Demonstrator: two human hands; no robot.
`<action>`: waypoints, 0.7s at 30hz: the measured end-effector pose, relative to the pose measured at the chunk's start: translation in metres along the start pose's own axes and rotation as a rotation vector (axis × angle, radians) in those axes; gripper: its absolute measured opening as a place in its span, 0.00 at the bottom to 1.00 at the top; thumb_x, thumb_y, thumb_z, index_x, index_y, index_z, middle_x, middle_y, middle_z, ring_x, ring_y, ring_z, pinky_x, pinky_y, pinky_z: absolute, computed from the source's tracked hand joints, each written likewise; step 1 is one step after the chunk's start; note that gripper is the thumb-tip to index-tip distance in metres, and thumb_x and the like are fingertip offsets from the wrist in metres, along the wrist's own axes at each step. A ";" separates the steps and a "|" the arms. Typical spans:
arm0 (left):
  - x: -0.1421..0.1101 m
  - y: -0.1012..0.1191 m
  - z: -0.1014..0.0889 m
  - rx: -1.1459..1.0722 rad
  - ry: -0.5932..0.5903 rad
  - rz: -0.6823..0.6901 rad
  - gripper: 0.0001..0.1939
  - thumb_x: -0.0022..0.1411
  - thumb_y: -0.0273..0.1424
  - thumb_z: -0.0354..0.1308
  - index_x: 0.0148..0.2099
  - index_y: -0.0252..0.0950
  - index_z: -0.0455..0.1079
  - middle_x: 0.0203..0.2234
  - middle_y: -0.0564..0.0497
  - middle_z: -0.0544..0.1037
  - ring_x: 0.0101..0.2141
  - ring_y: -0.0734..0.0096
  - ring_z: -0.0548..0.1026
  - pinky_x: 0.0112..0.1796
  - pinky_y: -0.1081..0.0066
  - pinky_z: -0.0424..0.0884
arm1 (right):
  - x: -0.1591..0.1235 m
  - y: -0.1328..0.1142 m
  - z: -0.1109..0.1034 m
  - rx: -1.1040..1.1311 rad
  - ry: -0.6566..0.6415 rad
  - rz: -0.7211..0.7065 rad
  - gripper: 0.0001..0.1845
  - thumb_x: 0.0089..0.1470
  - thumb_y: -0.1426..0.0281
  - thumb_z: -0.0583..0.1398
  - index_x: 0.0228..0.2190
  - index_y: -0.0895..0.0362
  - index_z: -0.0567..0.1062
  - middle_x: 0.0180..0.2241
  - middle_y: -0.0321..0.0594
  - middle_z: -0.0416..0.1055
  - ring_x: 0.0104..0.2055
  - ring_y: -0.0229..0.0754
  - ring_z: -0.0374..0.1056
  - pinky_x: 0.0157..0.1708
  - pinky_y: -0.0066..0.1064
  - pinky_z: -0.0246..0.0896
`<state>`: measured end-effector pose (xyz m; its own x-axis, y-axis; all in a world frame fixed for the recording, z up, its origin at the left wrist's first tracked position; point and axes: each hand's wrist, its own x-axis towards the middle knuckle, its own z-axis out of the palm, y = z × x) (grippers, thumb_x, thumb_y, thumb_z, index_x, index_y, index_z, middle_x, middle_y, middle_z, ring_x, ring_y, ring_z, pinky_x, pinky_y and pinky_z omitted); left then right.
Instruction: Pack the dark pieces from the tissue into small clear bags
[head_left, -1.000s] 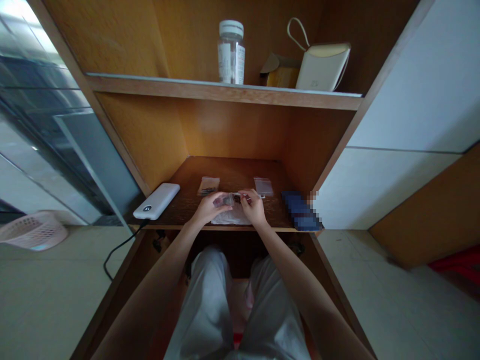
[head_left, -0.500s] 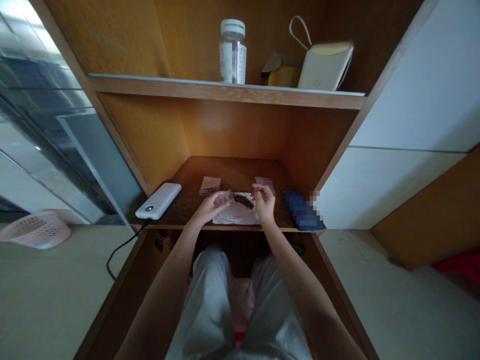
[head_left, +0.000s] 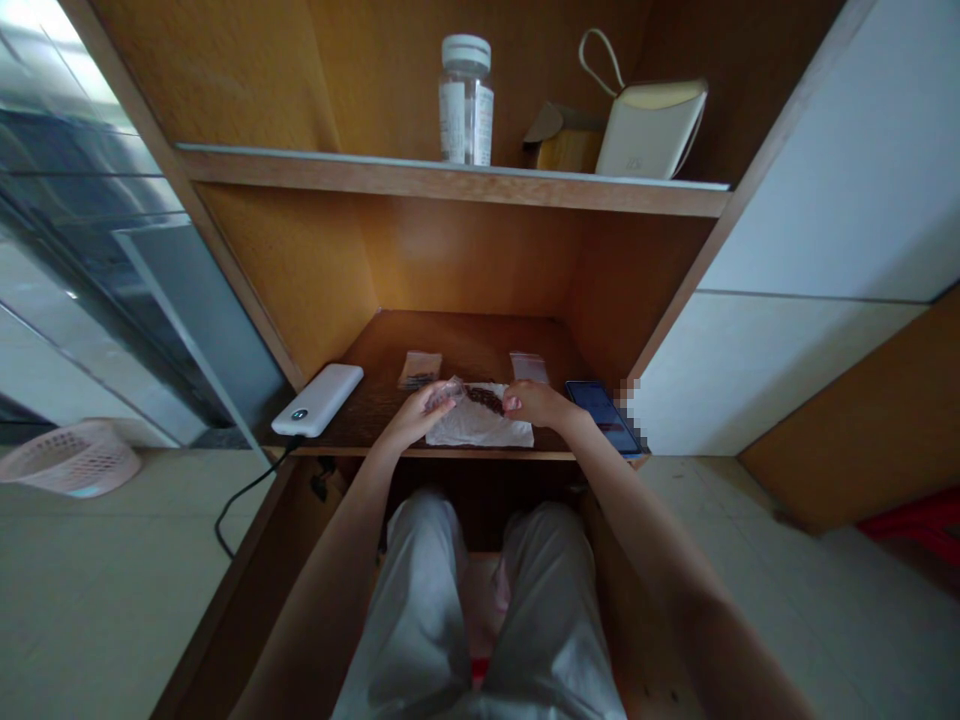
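Note:
My left hand [head_left: 411, 418] is shut on a small clear plastic bag [head_left: 442, 396], holding it just above the left end of a crumpled white tissue [head_left: 480, 425]. A dark brown strip [head_left: 485, 400] lies on the tissue between my hands. My right hand [head_left: 534, 403] is low at the tissue's right side, fingers curled and pointing left, close to the strip. Whether it holds anything small cannot be seen. Two more small clear bags, one [head_left: 419, 370] with dark contents and one [head_left: 529, 367], lie on the wooden desk surface [head_left: 465, 345] behind the tissue.
A white power bank [head_left: 317, 400] with a black cable lies at the desk's left. A phone [head_left: 602, 416] lies at the right. Above stand a labelled jar [head_left: 466, 100] and a white pouch [head_left: 651, 130] on a shelf. A pink basket [head_left: 69, 458] sits on the floor.
My right hand has come down and left from above the tissue to lie low beside the strip. My left hand still holds the bag in nearly the same place.

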<state>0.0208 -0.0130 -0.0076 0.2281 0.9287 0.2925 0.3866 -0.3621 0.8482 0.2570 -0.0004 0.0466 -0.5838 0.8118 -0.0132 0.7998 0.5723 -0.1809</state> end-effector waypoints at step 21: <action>-0.001 0.000 0.000 -0.015 -0.001 0.008 0.28 0.55 0.47 0.55 0.52 0.33 0.66 0.51 0.42 0.71 0.51 0.58 0.69 0.53 0.61 0.62 | 0.007 0.005 0.011 -0.055 -0.006 -0.029 0.12 0.48 0.78 0.53 0.30 0.62 0.77 0.34 0.47 0.76 0.37 0.42 0.69 0.34 0.26 0.57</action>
<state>0.0205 -0.0142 -0.0074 0.2316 0.9258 0.2986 0.3711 -0.3678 0.8527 0.2554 0.0073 0.0350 -0.6077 0.7940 -0.0149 0.7888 0.6013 -0.1270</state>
